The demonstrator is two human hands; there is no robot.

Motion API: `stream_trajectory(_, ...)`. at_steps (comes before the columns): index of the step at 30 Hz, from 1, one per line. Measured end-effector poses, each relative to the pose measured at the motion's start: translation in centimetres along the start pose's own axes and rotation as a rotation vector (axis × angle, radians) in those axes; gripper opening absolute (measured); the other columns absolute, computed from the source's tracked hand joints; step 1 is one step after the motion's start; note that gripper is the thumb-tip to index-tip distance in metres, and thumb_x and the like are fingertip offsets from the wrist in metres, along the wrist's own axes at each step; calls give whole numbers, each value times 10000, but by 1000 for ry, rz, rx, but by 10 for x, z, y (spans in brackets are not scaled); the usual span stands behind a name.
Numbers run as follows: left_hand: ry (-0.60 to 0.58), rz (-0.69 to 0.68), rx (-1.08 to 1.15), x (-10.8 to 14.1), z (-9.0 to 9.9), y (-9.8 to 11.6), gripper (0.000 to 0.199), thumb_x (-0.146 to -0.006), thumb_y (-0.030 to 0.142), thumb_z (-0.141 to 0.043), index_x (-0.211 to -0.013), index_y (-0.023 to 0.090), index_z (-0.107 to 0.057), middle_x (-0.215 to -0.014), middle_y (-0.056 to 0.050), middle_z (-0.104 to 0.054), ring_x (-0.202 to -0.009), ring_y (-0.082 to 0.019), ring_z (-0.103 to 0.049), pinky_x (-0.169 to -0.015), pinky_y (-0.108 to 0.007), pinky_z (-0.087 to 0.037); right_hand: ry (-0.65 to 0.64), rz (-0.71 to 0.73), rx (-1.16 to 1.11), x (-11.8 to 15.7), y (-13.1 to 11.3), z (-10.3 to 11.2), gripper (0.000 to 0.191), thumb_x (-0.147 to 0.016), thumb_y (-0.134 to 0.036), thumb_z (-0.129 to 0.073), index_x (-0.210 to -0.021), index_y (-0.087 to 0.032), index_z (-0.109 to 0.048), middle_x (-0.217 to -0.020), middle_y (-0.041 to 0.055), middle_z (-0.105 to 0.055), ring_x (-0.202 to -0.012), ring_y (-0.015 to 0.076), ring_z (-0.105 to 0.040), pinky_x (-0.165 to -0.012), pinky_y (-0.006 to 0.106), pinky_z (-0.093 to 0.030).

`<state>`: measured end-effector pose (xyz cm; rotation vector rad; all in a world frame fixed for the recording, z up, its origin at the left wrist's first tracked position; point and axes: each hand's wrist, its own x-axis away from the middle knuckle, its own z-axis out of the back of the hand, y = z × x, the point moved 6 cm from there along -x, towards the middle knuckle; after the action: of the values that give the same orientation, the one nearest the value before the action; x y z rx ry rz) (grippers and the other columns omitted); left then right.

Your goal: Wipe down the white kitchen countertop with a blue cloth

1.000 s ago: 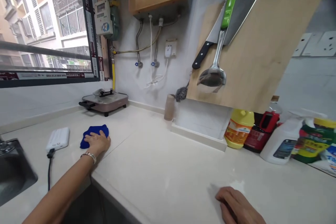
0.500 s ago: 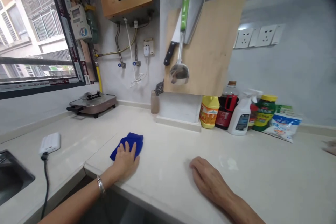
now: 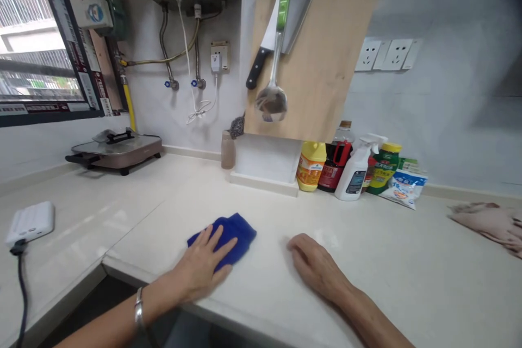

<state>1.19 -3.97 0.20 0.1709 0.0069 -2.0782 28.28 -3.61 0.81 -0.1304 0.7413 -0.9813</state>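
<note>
My left hand [image 3: 206,266] lies flat on a blue cloth [image 3: 238,236] with its fingers spread, pressing it against the white countertop [image 3: 265,293]. Part of the cloth is hidden under the palm and fingers. A silver bracelet [image 3: 139,307] circles that wrist. To the right of the cloth, and apart from it, my right hand [image 3: 318,266] rests on the counter. Its fingers are curled in, and nothing shows in them.
Along the wall stand a yellow jug [image 3: 311,168], a dark bottle [image 3: 334,166], a white spray bottle [image 3: 354,176] and a packet [image 3: 402,187]. A cutting board [image 3: 314,65] hangs above. An electric pan [image 3: 118,149], a white power bank [image 3: 31,222] and a pinkish cloth [image 3: 489,223] lie around.
My left hand has slid the blue cloth rightward over the counter, closer to my right hand. The view has turned right and downward, bringing more of the pinkish cloth into sight.
</note>
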Motion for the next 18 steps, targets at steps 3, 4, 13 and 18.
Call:
stream_trajectory(3, 14, 102, -20, -26, 4, -32, 585, -936, 520, -390, -1489, 332, -361, -1588, -125, -265, -1450, -421, -203, -1129, -619, -289, -6, -3, 13, 3, -2, -1, 216, -887, -109, -374, -960, -229, -538, -940, 35, -601, -845, 199, -586, -755, 349, -496)
stream_trajectory(4, 11, 139, -23, -34, 5, -43, 591, -935, 520, -382, -1492, 323, -357, -1586, -133, -264, -1449, -425, -201, -1131, -615, -280, -11, 3, 22, 4, -3, -1, 220, -895, -113, -368, -974, -230, -537, -961, 41, -601, -865, 204, -587, -766, 355, -501)
stream_trajectory(13, -82, 392, -38, -110, 14, -125, 650, -932, 583, -288, -1524, 316, -254, -1605, -140, -203, -1467, -414, -132, -1169, -549, -195, 5, 25, 146, 4, 9, -21, 227, -889, -108, -371, -1009, -243, -510, -986, 70, -594, -870, 219, -594, -729, 365, -524)
stream_trajectory(18, -83, 466, -36, -159, 9, -161, 642, -923, 569, -303, -1519, 332, -266, -1608, -124, -205, -1466, -414, -144, -1166, -542, -196, -45, -66, 108, 2, 25, -26, 154, -909, -148, -399, -972, -254, -491, -871, 18, -572, -674, 163, -578, -586, 277, -502)
